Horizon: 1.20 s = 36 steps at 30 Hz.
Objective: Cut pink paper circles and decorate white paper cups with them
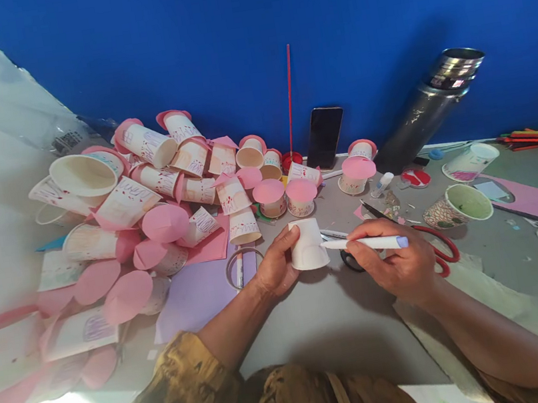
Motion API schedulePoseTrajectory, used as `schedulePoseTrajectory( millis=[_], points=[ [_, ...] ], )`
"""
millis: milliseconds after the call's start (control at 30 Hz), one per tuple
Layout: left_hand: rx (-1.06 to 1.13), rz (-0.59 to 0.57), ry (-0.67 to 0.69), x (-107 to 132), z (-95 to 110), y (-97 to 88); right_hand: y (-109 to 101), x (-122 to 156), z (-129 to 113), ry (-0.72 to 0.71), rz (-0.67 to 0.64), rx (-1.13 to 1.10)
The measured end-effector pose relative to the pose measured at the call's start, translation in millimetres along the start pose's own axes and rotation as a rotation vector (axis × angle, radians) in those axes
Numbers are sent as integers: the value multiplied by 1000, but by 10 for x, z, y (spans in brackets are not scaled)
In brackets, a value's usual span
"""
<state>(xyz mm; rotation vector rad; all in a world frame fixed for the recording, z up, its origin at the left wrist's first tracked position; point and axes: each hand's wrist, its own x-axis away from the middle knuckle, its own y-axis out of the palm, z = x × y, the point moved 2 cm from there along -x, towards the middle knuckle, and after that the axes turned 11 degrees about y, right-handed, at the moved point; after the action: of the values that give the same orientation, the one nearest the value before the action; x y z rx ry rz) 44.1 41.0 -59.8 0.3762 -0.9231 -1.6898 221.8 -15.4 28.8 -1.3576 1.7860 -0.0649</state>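
Note:
My left hand [278,264] grips a plain white paper cup [308,244] that stands upside down on the grey table [327,321]. My right hand [394,263] pinches a white marker with a lilac end [369,242], held level with its tip against the cup's right side. Red-handled scissors [442,246] lie just behind my right hand.
A big heap of decorated cups with pink paper lids [161,190] fills the left of the table. A phone [324,137] and a steel flask [431,106] lean on the blue wall. Two more cups [459,205] and pink paper [526,197] lie right. A lilac sheet [196,293] lies left.

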Motion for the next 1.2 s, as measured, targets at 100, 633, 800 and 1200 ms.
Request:
schedulePoseTrajectory(
  millis=[100,633,800,1200],
  points=[
    [28,23,-29,-5,-1,-8,-9,4,11,18,-1,-19],
    [80,49,-106,3,21,-17,1,-9,-23,9,-102,-31],
    [77,54,-99,6,30,-18,-3,-21,-36,11,-138,-37],
    [-82,-6,77,13,19,17,33,13,-31,-12,-156,-93]
  ],
)
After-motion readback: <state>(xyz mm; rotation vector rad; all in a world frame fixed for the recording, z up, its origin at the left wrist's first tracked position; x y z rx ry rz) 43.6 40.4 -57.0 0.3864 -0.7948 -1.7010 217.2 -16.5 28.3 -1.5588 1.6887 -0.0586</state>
